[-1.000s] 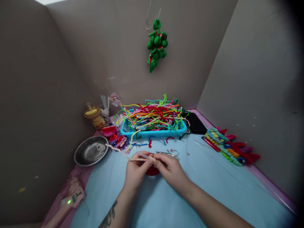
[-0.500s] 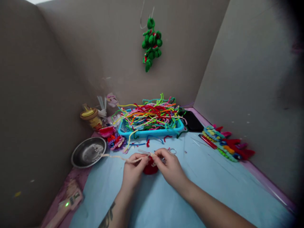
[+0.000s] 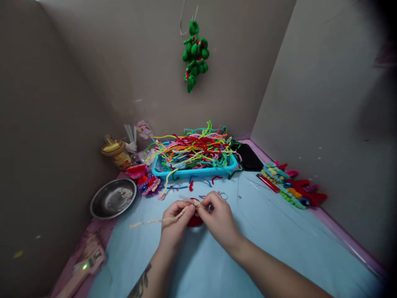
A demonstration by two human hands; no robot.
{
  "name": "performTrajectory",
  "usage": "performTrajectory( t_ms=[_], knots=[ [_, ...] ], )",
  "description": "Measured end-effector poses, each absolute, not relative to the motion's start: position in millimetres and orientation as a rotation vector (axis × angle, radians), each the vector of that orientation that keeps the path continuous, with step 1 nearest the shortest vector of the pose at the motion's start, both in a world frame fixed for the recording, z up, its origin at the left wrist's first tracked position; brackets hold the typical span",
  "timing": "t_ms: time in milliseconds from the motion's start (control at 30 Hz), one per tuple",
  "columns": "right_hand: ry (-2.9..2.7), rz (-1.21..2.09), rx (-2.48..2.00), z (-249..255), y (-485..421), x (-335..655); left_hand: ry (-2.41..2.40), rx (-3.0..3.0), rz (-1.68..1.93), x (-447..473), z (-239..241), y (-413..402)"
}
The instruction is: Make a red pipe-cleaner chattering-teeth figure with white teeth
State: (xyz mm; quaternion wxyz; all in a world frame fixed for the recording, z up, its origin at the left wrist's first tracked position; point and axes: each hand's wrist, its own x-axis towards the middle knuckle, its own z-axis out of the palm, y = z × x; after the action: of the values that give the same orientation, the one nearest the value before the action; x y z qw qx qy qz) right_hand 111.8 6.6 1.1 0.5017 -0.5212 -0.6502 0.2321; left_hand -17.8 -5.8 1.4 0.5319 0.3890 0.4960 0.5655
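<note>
My left hand (image 3: 174, 221) is closed, pinching a cream strand of yarn (image 3: 145, 223) whose loose tail trails to the left over the blue cloth. A red knitted-looking yarn piece (image 3: 194, 221) sits between and under my fingertips, partly hidden by them. At its top is a small cream worked bit of yarn (image 3: 196, 203), which the fingers of my right hand (image 3: 219, 216) pinch. Beside the left fingertips a thin, pale translucent stick (image 3: 185, 198) juts up to the left; I cannot tell which hand grips it.
A blue tray (image 3: 192, 173) heaped with colourful yarn pieces stands behind my hands. To the left are a metal bowl (image 3: 104, 203) with small clear bits and a pink glue gun (image 3: 89, 267). Crocheted pieces (image 3: 290, 186) and a black phone-like slab (image 3: 249, 157) lie right.
The cream strand's tail has swung down and away from the metal bowl onto the cloth. Both hands stay close together at the red piece, and the whole view has shifted slightly.
</note>
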Motion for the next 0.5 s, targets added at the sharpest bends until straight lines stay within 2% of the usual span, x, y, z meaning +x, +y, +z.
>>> performTrajectory(
  t_ms=[300, 500],
  knots=[
    [-1.737, 0.382, -1.167, -3, 0, 109, 1.249, 0.975, 1.331, -16, 10, -7],
    [-1.722, 0.617, -1.052, 5, 0, 110, 1.214, 1.016, 1.388, -18, 15, -6]
  ],
)
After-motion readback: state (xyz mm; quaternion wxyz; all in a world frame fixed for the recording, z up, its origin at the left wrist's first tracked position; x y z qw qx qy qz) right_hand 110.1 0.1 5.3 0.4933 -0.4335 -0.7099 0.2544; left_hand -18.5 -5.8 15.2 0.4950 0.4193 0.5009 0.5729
